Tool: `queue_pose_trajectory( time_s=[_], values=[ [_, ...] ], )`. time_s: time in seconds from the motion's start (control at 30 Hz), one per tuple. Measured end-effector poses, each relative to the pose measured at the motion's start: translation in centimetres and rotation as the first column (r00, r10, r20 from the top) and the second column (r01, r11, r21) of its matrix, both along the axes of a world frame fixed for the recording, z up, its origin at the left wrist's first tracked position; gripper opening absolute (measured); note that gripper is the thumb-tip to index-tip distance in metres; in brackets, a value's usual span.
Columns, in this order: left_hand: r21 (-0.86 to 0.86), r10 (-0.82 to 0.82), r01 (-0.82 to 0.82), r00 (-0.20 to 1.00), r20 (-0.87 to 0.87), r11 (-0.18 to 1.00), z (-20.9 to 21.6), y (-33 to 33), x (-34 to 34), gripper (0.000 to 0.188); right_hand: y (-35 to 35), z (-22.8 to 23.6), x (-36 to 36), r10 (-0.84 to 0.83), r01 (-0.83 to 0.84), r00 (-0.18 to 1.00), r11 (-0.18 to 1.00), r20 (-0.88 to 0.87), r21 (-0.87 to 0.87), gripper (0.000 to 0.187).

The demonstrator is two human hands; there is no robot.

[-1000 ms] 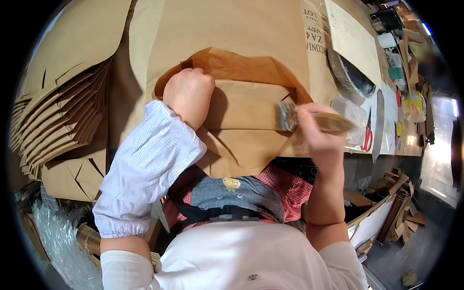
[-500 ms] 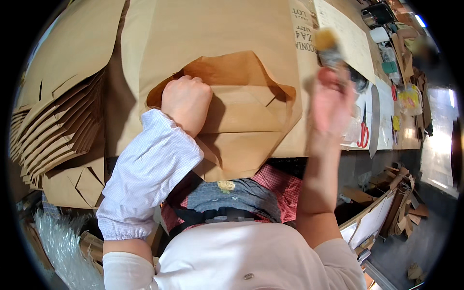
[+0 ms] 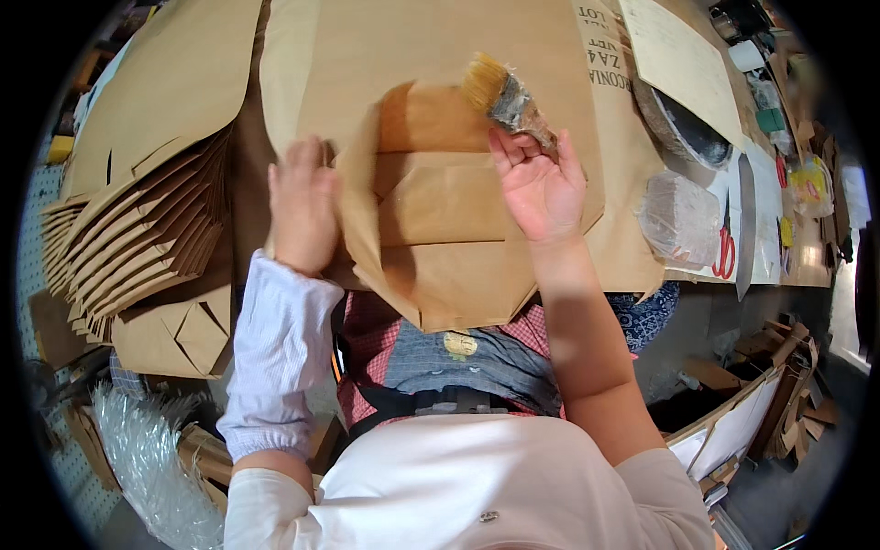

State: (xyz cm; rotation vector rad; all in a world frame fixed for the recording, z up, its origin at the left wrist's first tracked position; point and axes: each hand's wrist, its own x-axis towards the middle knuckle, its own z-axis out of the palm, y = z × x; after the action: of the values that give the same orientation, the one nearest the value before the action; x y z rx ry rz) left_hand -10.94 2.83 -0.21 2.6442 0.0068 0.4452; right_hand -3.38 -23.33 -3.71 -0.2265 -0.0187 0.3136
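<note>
A brown paper bag [image 3: 449,197] lies on the table, its near end spread into a wide opening with folds inside. My left hand [image 3: 305,206], somewhat smeared by motion, is against the raised left edge of that opening; its fingers look stretched out, with nothing seen in them. In my right hand [image 3: 543,188], palm turned up, is a flat paintbrush [image 3: 513,105]. Its yellowish bristles point up and left over the right part of the opening, and its handle is partly hidden by my fingers.
To the left sits a fanned stack of folded paper bags [image 3: 174,215]. At right are a dark bowl [image 3: 692,133] partly under a sheet [image 3: 683,64], a plastic-wrapped block [image 3: 680,218] and red-handled scissors [image 3: 724,249]. Cardboard scraps [image 3: 784,367] lie below right.
My left hand has come out of the opening and moved left to its edge. My right hand has swung left with the brush, over the bag. The view has shifted slightly.
</note>
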Motion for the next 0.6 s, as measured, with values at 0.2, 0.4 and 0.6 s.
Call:
queue_pose_trajectory(
  time_s=[0.2,0.4,0.6],
  values=[
    [0.279,-0.039,0.067,0.994,-0.104,0.958,-2.4,-4.5,0.4,0.061,0.0,-0.3,-0.1,0.061,-0.058,0.996,0.998,0.063,-0.036,0.039],
    [0.117,-0.246,0.294,0.917,-0.315,0.948,-1.5,-5.8,-6.5,0.066,-0.6,-1.2,0.1,0.086,-0.079,0.994,0.992,0.069,-0.097,0.033],
    [0.248,-0.377,0.415,0.907,-0.185,0.876,-0.5,-1.1,0.4,0.058,-1.2,0.0,-3.7,0.175,-0.150,0.984,0.867,0.010,-0.476,0.030]
  ],
)
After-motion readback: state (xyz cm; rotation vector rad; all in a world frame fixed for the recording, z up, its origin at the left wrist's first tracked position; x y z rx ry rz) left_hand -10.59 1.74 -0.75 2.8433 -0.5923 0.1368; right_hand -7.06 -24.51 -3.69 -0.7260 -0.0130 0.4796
